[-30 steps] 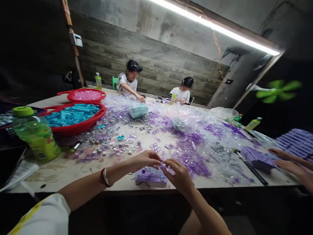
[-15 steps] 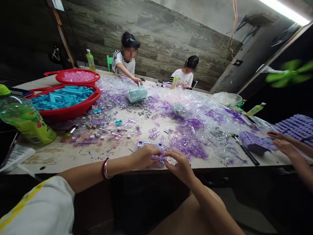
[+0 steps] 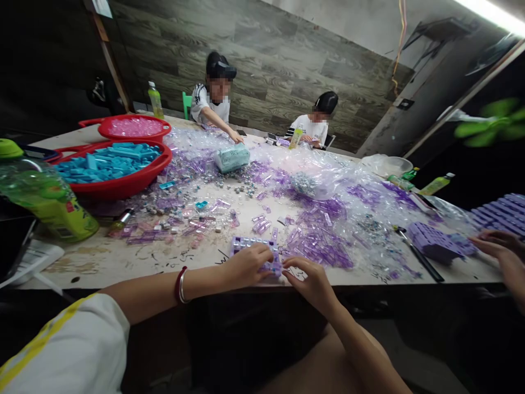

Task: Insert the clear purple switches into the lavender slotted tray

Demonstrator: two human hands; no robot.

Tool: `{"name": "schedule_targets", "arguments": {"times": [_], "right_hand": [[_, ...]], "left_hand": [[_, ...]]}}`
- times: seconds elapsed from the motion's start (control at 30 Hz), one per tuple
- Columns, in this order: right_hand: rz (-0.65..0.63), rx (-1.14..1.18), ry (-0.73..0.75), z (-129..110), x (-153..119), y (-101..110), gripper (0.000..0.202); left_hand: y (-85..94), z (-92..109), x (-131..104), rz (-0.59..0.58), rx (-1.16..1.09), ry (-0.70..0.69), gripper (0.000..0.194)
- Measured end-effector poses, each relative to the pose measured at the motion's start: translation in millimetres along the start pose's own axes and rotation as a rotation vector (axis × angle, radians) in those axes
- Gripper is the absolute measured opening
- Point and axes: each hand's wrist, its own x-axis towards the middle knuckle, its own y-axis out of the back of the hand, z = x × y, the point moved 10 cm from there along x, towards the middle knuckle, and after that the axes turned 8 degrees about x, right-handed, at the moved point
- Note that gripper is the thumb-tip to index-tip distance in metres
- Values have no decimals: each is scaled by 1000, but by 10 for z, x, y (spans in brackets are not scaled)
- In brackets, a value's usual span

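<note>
A purple tray with small compartments [image 3: 250, 242] lies near the table's front edge. My left hand [image 3: 250, 264] rests over its front part, fingers bent down onto it and partly hiding it; whether the fingertips pinch a small piece cannot be made out. Just right of the tray is my right hand [image 3: 308, 280], with thumb and forefinger apart and nothing visible between them. Clear purple plastic pieces [image 3: 318, 241] are heaped beyond my right hand. A few more lie loose behind the tray.
Red baskets hold blue pieces [image 3: 110, 163] and pink pieces [image 3: 135, 127] at left, near a large green bottle [image 3: 49, 197]. A teal packet [image 3: 232, 158] stands mid-table. At right are a black-handled tool [image 3: 422, 257], a purple block [image 3: 435, 241] and another person's hands [image 3: 502, 251]. Two people sit opposite.
My right hand has drawn back from the tray and its thumb and forefinger have parted. The view has shifted slightly. The hands of the person at right have moved closer together.
</note>
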Motion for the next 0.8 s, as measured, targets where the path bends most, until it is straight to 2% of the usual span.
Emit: {"name": "schedule_targets", "arguments": {"times": [0.17,0.27,0.47,0.63,0.8], "right_hand": [[109,-115,26,33,-32,281,10],[158,-164,59,47,-35,399,14],[193,-247,174,7,-37,451,18],[232,-290,296,-106,-7,465,24],[241,-280,307,-87,26,494,24]], "left_hand": [[-74,244,-39,2,209,-269,17],[-104,308,-60,-13,351,-344,18],[-85,373,-68,-12,444,-372,13],[-117,351,-66,9,392,-384,14],[-172,290,-47,-8,296,-354,17]]}}
